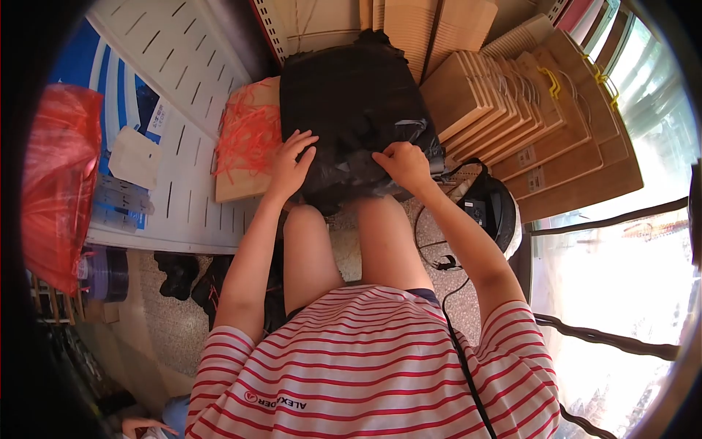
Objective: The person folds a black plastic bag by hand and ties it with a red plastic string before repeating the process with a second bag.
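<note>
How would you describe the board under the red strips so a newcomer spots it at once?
Find the black plastic-wrapped bundle under the left hand and right hand. Just left of it, by the white slotted panel, is a pale board. Red strips lie tangled on it, unlike the boards standing to the right.

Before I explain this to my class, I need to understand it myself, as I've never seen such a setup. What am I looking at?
There is no machine here, just a person's bare hands. The single picture comes from a camera on their head, looking forward and down past a striped shirt.

A bundle in black plastic lies in front of the knees. The left hand rests on it, fingers spread; the right hand seems to pinch the plastic.

Left of the bundle, red strands lie on a pale board. Wooden boards stand in a row at right, and a red bag is at far left.
</note>
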The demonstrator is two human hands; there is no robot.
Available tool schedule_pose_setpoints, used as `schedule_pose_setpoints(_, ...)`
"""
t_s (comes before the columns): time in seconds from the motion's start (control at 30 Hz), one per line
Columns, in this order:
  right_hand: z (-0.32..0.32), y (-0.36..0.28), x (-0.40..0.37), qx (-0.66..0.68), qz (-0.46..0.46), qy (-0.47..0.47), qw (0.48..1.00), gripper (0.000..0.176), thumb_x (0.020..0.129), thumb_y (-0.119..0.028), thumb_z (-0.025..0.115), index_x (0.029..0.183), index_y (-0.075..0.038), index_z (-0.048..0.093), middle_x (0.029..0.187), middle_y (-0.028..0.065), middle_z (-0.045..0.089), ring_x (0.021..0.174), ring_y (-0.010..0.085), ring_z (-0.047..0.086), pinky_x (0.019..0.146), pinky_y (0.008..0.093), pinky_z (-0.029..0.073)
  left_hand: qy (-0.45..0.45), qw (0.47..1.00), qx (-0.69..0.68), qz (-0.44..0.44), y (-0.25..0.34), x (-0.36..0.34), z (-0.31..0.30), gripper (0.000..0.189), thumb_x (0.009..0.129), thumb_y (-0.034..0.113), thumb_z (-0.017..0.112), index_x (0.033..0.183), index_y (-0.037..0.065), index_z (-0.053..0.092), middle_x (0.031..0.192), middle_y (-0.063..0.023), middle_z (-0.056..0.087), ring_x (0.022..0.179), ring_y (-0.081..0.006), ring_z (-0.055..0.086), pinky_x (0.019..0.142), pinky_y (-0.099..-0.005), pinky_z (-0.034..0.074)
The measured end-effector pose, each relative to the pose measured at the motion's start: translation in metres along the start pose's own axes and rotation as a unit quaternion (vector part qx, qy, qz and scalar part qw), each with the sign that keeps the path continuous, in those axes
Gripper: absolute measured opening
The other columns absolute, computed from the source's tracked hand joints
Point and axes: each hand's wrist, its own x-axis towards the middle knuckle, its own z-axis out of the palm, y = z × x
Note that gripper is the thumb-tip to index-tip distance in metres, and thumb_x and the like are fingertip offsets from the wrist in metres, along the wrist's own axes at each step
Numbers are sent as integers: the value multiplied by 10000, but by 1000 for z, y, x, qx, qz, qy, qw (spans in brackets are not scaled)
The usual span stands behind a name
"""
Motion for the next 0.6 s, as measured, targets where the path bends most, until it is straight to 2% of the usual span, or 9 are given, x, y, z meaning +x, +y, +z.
schedule_pose_setpoints(0.07, -2, -6, 4, 66, 82, -63, 992, 342, 768, -363, 711, 867, -36, 731, 729, 166, 686, 739, 321, 688, 731, 391, 532, 4, 1000, -4, 6, -8, 0, 4, 225, 910, 191, 605, 1105, 109, 680, 1244, -95, 622, 1259, -303, 502, 996, -418, 403)
schedule_pose_setpoints(0.1, 3, -1, 8, 66, 82, -64, 992, 342, 768, -363, 711, 867, -36, 731, 729, 166, 686, 739, 321, 688, 731, 391, 532, 7, 1000, -9, 13, -11, -1, 5, 226, 914, 193, 598, 1108, 109, 678, 1245, -97, 621, 1261, -305, 500, 989, -418, 405)
schedule_pose_setpoints(0.17, 13, 13, 15, 135, 94, -92, 982, 344, 765, -336, 738, 741, 4, 690, 597, 117, 635, 528, 251, 628, 543, 354, 493, 13, 1000, -28, 6, -10, -2, 6, 226, 917, 196, 595, 1108, 110, 679, 1242, -98, 623, 1261, -302, 501, 993, -422, 399)
schedule_pose_setpoints(0.2, 7, 14, 16, 135, 95, -92, 982, 344, 765, -336, 738, 741, 4, 690, 597, 117, 635, 528, 251, 628, 543, 354, 493, 20, 999, -45, 0, -10, -2, 6, 226, 919, 198, 591, 1107, 111, 680, 1238, -99, 625, 1260, -298, 502, 997, -426, 393)
schedule_pose_setpoints(0.27, -12, 7, 17, 371, 231, -187, 880, 349, 771, -280, 765, 614, -23, 587, 499, 20, 501, 392, 118, 439, 384, 274, 324, 7, 999, -42, -6, -10, -2, 4, 240, 921, 212, 589, 1125, 120, 674, 1253, -99, 616, 1275, -295, 486, 1026, -433, 359)
schedule_pose_setpoints(0.3, -18, 2, 15, 370, 231, -189, 880, 349, 771, -280, 765, 614, -23, 587, 499, 20, 501, 392, 118, 439, 384, 274, 324, -6, 999, -39, -13, -9, -4, 2, 255, 923, 225, 586, 1143, 128, 668, 1268, -100, 606, 1289, -292, 471, 1054, -441, 326)
schedule_pose_setpoints(0.37, -27, -7, 11, 438, 202, -112, 869, 384, 801, -241, 765, 585, -94, 484, 504, -49, 395, 396, 48, 309, 369, 228, 183, -23, 1000, -3, -10, -5, -7, -2, 277, 918, 236, 589, 1170, 143, 656, 1314, -104, 569, 1320, -287, 429, 1080, -449, 279)
schedule_pose_setpoints(0.5, -38, -3, 9, 489, 187, -135, 842, 372, 812, -216, 755, 590, -114, 474, 526, -54, 408, 403, 42, 321, 370, 222, 202, -60, 994, 90, 25, 2, -11, -8, 348, 889, 221, 597, 1234, 182, 624, 1462, -116, 412, 1404, -287, 280, 1121, -463, 182)
schedule_pose_setpoints(0.6, -34, 0, -1, 514, 194, -151, 822, 368, 827, -185, 738, 592, -138, 459, 538, -58, 419, 410, 36, 331, 371, 209, 204, -66, 982, 167, 53, 11, -11, -12, 396, 832, 180, 619, 1228, 183, 626, 1519, -126, 312, 1414, -303, 236, 1121, -465, 186)
